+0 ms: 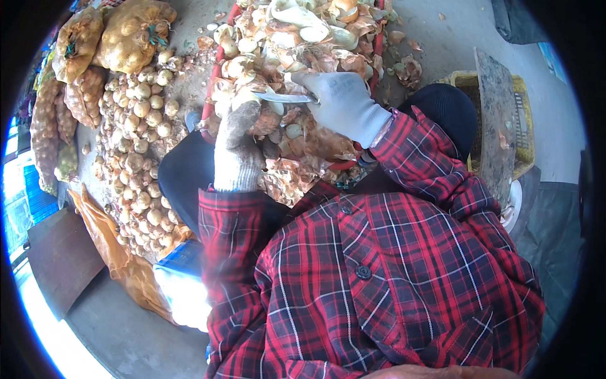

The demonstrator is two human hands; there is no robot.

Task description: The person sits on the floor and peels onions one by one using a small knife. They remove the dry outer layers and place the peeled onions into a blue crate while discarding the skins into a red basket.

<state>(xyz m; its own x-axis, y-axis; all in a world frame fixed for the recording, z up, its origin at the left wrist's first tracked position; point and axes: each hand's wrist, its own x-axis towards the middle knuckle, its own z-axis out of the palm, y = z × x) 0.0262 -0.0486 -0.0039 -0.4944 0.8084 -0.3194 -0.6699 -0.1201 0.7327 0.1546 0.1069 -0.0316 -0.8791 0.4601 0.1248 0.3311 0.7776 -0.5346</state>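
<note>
My right hand (338, 102), in a pale coated work glove, grips a knife (286, 98) whose blade points left across the onion peelings. Close to the blade tip is a pale onion (244, 96), held at the top of my left hand (239, 137). A white knit glove with a soiled grey front covers that hand, and its fingers hide part of the onion. Under and beyond both hands, a heap of papery onion skins (303, 57) with some peeled pieces fills a red-framed container (208, 102) between my knees.
Many loose unpeeled onions (142, 109) cover the floor at left. Behind them stand full mesh sacks (132, 35). An orange mesh sack (113, 265) lies slack at lower left. On the right, a worn board (494, 118) leans across a yellow plastic crate (523, 123).
</note>
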